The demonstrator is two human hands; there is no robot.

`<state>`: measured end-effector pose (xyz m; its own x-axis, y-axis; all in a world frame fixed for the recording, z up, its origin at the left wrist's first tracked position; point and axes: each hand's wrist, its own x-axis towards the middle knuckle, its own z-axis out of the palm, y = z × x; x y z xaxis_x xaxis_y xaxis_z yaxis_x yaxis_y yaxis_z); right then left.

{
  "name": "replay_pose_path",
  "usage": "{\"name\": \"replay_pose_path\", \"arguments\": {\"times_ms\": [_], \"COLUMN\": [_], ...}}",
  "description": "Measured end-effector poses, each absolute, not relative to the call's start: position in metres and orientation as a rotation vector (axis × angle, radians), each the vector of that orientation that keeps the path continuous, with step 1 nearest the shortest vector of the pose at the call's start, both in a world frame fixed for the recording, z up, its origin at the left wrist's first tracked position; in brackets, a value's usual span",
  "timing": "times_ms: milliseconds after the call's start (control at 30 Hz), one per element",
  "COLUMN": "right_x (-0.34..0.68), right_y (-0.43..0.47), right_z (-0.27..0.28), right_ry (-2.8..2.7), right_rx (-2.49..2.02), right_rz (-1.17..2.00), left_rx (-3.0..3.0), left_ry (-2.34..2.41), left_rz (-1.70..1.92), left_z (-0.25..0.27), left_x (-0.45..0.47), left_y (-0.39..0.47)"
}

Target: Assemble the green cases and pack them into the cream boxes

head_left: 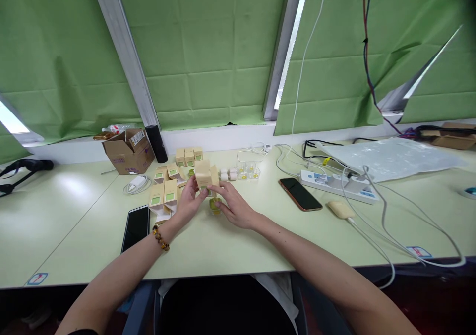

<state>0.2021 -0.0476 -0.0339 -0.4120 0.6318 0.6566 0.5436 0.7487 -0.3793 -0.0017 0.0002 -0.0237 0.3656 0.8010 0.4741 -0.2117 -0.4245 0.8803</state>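
Near the middle of the table, a small cream cardboard box [203,172] with its top flaps up is gripped in my left hand [190,200]. My right hand [235,207] has its index finger against the front of that box. Its thumb and lower fingers close on a small clear glass jar [215,205] with yellow-green contents, just below the box. Several matching boxes [170,198] with green labels stand beside my left hand, some with open flaps. Behind my right hand are several clear jars [248,171] and small pale pink-white pieces [228,175].
A black phone [136,227] lies left, another phone [300,194] right. Farther right are a white power strip [338,186], a cream charging case [340,209] and loose cables. An open brown carton [129,152] and a black cylinder [156,144] stand at the back left.
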Motion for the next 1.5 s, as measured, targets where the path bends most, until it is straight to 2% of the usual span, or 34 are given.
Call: {"name": "replay_pose_path", "arguments": {"times_ms": [133, 267, 500, 767, 967, 1200, 1333, 1500], "right_x": [0.208, 0.212, 0.223, 0.24, 0.238, 0.244, 0.248, 0.25], "right_y": [-0.043, -0.039, -0.029, -0.013, -0.013, -0.01, -0.007, -0.007], "right_z": [-0.034, -0.033, -0.025, -0.033, -0.035, -0.036, -0.037, -0.038], "right_ry": [-2.067, -2.176, -2.292, -2.07, -2.092, -2.149, -2.134, -2.147], "right_rx": [-0.926, -1.149, -1.446, -1.629, -1.631, -1.678, -1.653, -1.608], "right_rz": [0.086, 0.217, 0.181, 0.29, 0.276, 0.347, 0.418, 0.428], "left_rx": [1.57, 1.629, 1.849, 2.024, 2.124, 2.222, 2.124, 2.007], "left_ry": [0.643, 0.861, 1.047, 0.879, 0.862, 1.206, 1.107, 0.995], "left_rz": [1.384, 1.375, 1.174, 0.778, 1.016, 1.088, 1.009, 1.118], "left_z": [-0.025, -0.028, -0.033, -0.031, -0.039, -0.043, -0.044, -0.045], "left_x": [-0.012, -0.019, -0.021, -0.018, -0.014, -0.002, -0.004, -0.008], "left_y": [0.019, 0.031, 0.032, 0.018, 0.013, -0.003, -0.001, 0.005]}}
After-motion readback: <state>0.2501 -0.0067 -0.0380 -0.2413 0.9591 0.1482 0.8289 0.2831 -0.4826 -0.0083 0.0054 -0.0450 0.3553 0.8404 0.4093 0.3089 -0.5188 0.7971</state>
